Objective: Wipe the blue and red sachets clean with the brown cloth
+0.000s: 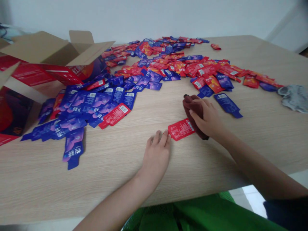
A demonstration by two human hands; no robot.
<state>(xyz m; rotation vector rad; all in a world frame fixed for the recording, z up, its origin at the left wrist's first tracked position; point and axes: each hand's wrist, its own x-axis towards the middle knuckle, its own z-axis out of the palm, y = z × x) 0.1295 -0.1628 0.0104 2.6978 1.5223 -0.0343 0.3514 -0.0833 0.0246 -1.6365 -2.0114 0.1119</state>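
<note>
A red sachet (181, 129) lies flat on the wooden table in front of me, its printed side with a barcode facing up. My left hand (157, 150) rests palm down, fingers stretched out, with the fingertips on the sachet's narrow left end. In my right hand (209, 119) is a bunched dark brown cloth (196, 112), pressed against the sachet's right end and covering part of it. Just beyond that hand, a single blue sachet (228, 104) lies on the table.
Overlapping blue sachets (79, 102) spread at left, with a red sachet (115, 115) on their edge. Open cardboard boxes (48, 48) stand behind them. Mixed red and blue sachets (154, 69) are heaped across the back. A grey cloth (295, 98) lies at far right.
</note>
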